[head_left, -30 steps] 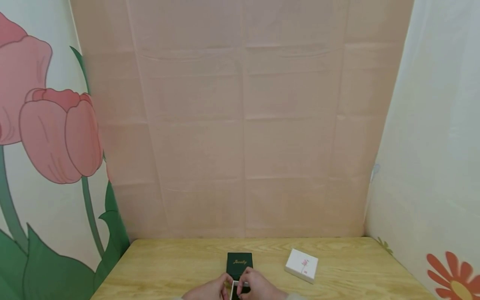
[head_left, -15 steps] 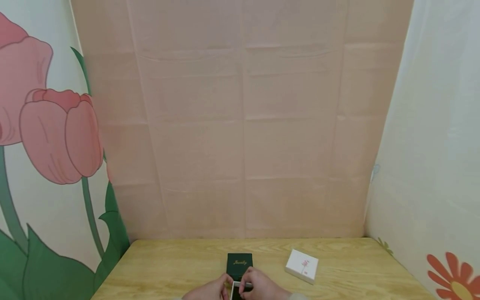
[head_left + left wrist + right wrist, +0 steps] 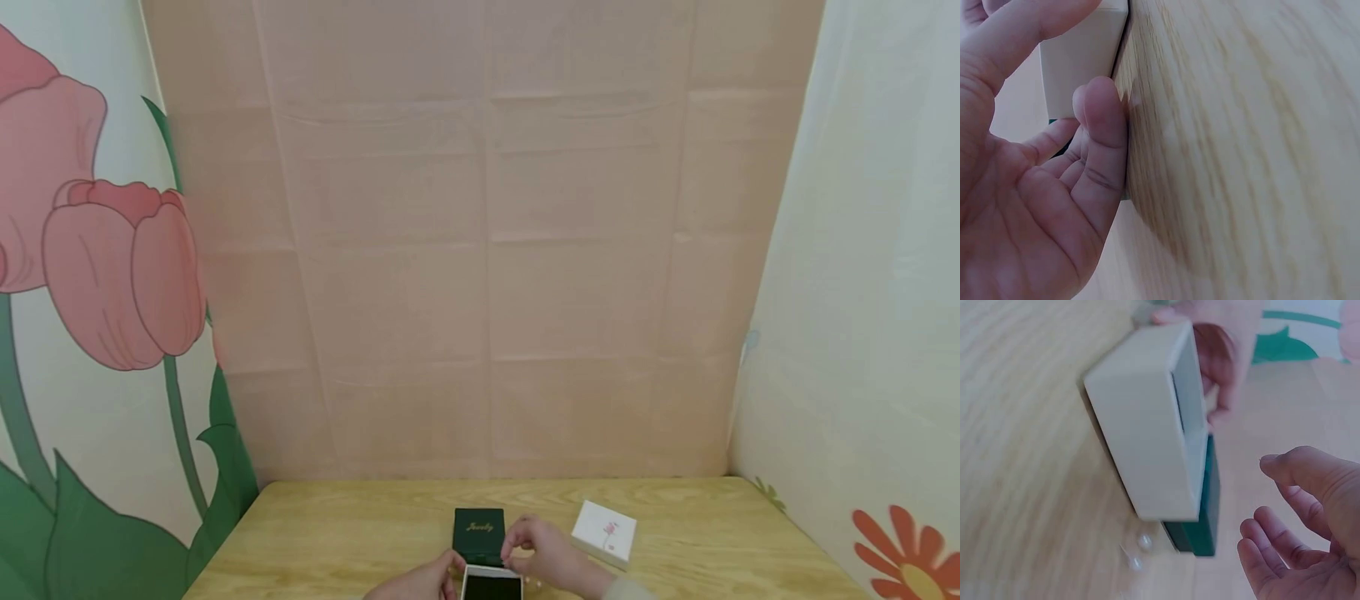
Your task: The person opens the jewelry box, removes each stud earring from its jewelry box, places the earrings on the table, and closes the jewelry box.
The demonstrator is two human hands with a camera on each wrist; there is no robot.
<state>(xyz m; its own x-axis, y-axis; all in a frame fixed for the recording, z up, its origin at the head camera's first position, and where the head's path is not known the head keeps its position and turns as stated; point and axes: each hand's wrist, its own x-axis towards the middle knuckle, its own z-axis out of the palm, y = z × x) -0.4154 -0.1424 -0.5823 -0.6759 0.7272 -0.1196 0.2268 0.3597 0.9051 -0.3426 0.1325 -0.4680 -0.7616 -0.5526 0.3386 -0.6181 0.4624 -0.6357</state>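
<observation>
In the head view a white-sided box with a black insert lies at the near edge of the view, its top uncovered. My left hand grips this box at its left far corner; in the left wrist view its fingers lie along the pale box wall. My right hand hovers right of the box, fingers bent, with nothing visible between them. In the right wrist view the right hand is apart from the box. Two pearl earrings lie on the table beside the box.
Just behind the white-sided box is a dark green box with gold lettering. A white box with a pink flower print sits further right on the wooden table. A beige curtain hangs behind.
My right hand has lifted off the white-sided box and moved right and away, uncovering the black insert. My left hand has stayed at the box's left side.
</observation>
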